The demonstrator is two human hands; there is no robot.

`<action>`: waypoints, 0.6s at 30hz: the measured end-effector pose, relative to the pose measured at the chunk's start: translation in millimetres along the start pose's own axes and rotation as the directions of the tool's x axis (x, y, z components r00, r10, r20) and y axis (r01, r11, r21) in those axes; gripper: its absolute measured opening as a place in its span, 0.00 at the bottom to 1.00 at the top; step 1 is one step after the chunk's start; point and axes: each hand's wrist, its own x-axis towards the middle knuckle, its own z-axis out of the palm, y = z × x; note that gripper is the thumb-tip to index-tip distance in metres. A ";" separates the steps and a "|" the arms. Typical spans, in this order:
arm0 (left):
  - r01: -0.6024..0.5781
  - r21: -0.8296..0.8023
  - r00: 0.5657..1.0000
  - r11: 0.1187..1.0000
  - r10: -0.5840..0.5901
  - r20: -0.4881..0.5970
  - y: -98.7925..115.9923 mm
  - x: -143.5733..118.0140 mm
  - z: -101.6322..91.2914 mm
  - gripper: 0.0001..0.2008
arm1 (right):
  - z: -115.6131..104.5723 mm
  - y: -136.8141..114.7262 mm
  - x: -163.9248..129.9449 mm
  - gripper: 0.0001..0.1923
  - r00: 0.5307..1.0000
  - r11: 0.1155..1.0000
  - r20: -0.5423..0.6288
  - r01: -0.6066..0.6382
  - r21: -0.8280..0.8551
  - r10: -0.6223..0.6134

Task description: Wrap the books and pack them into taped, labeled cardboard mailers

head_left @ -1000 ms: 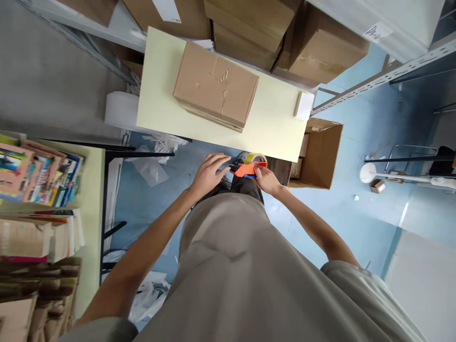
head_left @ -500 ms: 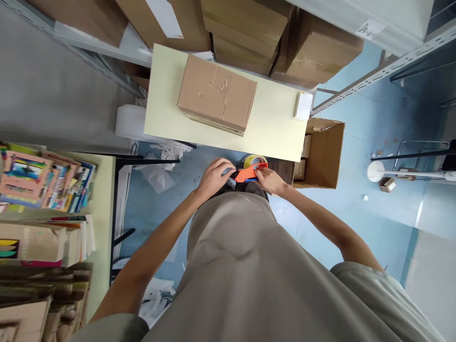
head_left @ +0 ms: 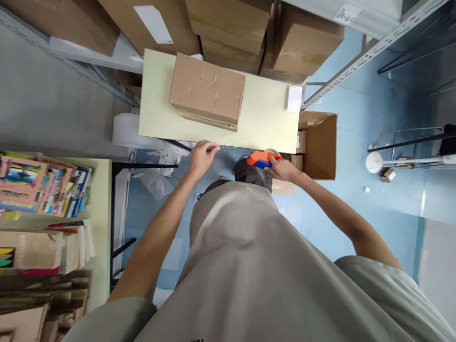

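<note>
My right hand (head_left: 282, 169) is wrapped round an orange-and-blue tape dispenser (head_left: 261, 159), held in front of my body just off the table's near edge. Part of a tape roll (head_left: 273, 152) shows behind it. To the left, my left hand (head_left: 203, 159) is at the same table edge with thumb and forefinger pinched together; whatever they hold, if anything, is too small to make out. Beyond both hands a closed cardboard box (head_left: 208, 90), its top creased, rests on the pale yellow table (head_left: 265, 121). Neither hand touches the box.
A small white box (head_left: 293, 98) stands at the table's right end. An open carton (head_left: 320, 147) with smaller boxes is on the floor to the right. Shelves of cartons (head_left: 228, 23) rise behind. Stacked books (head_left: 46, 183) lie on another table at left.
My hands have moved apart: the left has gone left and up toward the table edge, away from the tape dispenser. The right has moved slightly right with the dispenser. The view has shifted a little.
</note>
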 end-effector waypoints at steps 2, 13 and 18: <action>0.042 -0.015 0.999 0.999 -0.042 -0.034 -10.6 13.6 1.4 0.07 | -9.4 10.8 -2.6 0.34 0.998 0.998 -0.035 -0.057 0.004 0.057; 0.142 -0.227 0.952 0.964 -0.195 -0.235 -36.1 80.6 50.6 0.03 | -51.2 -9.0 48.0 0.31 0.977 0.898 0.066 -0.158 -0.411 0.203; 0.139 -0.210 0.925 0.968 -0.202 -0.322 -53.6 96.2 62.2 0.03 | -45.7 -0.2 77.2 0.33 0.975 0.888 0.055 -0.172 -0.426 0.215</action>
